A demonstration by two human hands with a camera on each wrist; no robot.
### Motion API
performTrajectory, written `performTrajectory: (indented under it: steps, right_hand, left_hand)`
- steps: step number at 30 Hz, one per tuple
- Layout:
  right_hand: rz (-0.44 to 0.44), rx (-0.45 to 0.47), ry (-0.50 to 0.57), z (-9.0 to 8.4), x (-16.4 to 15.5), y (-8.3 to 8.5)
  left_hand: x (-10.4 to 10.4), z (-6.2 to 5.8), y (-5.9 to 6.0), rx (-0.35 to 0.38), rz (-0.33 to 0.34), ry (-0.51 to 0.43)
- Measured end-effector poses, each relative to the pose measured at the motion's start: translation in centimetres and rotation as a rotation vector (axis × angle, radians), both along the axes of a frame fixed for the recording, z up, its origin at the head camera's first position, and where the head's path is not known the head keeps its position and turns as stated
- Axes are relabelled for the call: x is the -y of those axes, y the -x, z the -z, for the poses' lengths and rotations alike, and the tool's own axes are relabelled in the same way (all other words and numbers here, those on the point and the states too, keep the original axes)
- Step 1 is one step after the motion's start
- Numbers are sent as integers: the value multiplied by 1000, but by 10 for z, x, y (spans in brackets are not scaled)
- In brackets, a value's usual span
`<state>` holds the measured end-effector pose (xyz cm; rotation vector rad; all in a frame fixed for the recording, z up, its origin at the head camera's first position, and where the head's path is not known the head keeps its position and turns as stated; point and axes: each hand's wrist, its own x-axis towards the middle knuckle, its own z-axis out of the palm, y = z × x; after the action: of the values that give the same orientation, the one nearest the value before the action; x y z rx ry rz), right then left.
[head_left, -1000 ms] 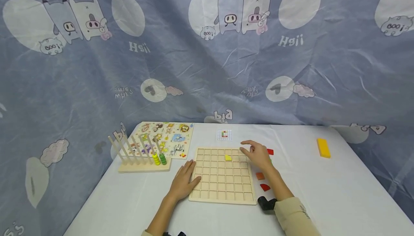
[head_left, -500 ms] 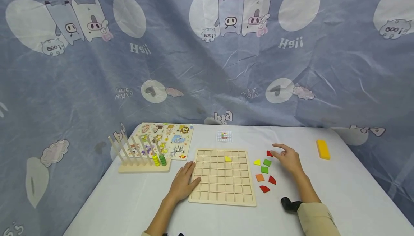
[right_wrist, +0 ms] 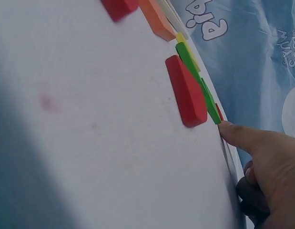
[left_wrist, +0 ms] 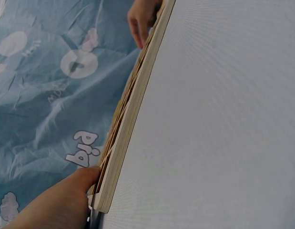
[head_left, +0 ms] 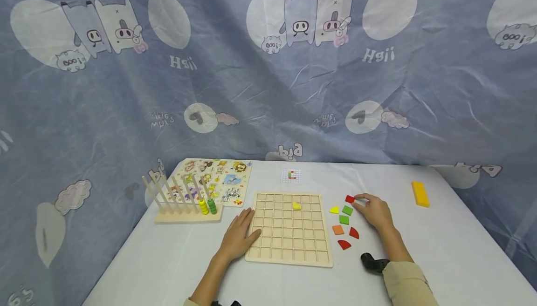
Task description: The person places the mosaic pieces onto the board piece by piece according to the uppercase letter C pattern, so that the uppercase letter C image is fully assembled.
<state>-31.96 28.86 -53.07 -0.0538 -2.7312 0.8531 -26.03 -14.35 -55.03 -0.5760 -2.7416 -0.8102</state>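
Covering most of the white table [head_left: 440, 250], the work centres on the wooden grid board [head_left: 289, 231], steadied at its left edge by the left hand [head_left: 239, 238], fingers flat and holding nothing. Only one yellow piece [head_left: 296, 206] sits in the grid, so nearly all cells remain unfilled. Just beside the board lie loose coloured pieces [head_left: 344, 220]. The right hand [head_left: 375, 213] pinches the red square [head_left: 350, 199] at its fingertips.

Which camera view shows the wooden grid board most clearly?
The head view: the whole grid board shows from above, with one yellow piece in it. The left wrist view shows only its edge, seen side-on. In the right wrist view I cannot make it out.
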Motion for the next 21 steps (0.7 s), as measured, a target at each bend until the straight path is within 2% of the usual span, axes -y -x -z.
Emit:
performTrajectory:
  steps: [5,13,18,21]
  right_hand:
    - [2,-15,-1,-1,-1,-1]
    - [29,-61,80,1,-2,-5]
    - [30,-73,122,-10,4,-13]
    - [19,-124,144,-20,13,-18]
  left_hand:
    - [-1,-1,1,-2,1,-2]
    - [-1,-1,0,15,-6,-3]
    - [-1,-1,-1,23,-13,-5]
    - [-1,-2,-1,26,-12,-6]
